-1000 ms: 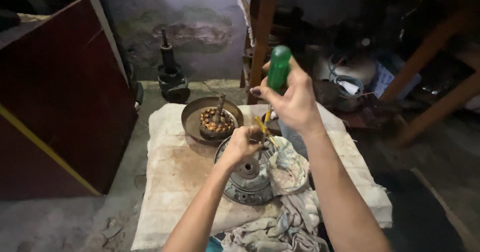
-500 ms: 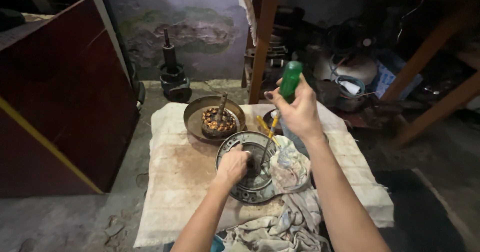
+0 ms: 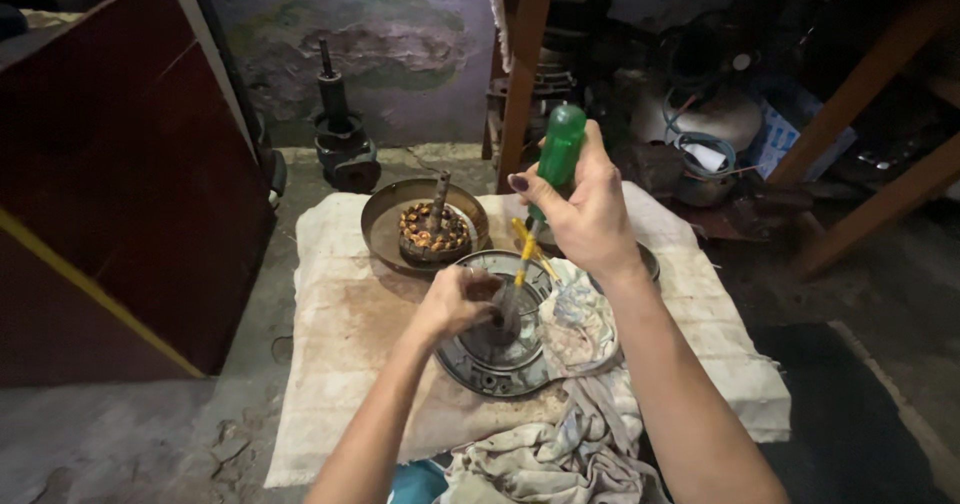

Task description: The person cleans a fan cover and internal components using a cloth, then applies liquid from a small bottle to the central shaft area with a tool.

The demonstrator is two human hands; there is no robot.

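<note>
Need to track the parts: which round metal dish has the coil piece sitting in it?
The brown bowl at the back, with the copper-wound coil. The grey cover plate nearer the person holds none.

The right hand (image 3: 585,209) grips a green-handled screwdriver (image 3: 545,189), held nearly upright, its shaft running down into a round metal cover (image 3: 485,359). The left hand (image 3: 455,299) is closed at the cover's centre, beside the shaft; what it pinches is apparently small and cannot be made out. A stained rag (image 3: 575,319) lies against the cover's right edge. Behind, a shallow pan (image 3: 385,214) holds a copper-wound motor core (image 3: 433,232). All rest on a soiled padded sack (image 3: 345,324).
</note>
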